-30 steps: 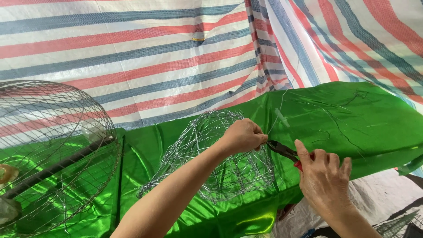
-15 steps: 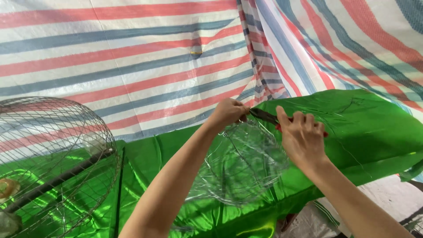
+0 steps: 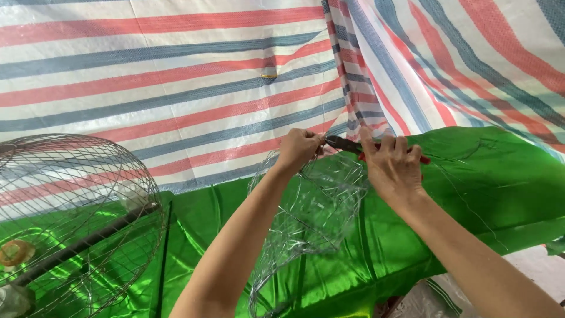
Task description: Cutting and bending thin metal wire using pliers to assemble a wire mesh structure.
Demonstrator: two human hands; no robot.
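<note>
Thin silver wire makes up the small cage (image 3: 312,218) held up in front of the striped tarp (image 3: 176,88), above the green shiny cloth (image 3: 471,194) that covers the desk. The left hand (image 3: 300,150) pinches the top edge of the cage, fingers closed together on the wire. The right hand (image 3: 391,168) is clamped around a pair of pliers (image 3: 344,144) with red handles; the dark nose of the pliers points left and meets the wire just beside the left fingertips. Whether the pliers' nose is biting the wire or only touching it is too small to tell.

The step in hand looks like twisting or trimming a wire end at the cage rim. The next move would call for a firm hold by the left hand so the light frame does not spring or bend while the pliers turn.

As for containers, the small cage looks empty. A larger round wire basket (image 3: 70,218) stands well apart at the left on the green cloth, with a dark bar (image 3: 88,247) across it and a small round orange thing (image 3: 15,253) seen through its mesh.
</note>
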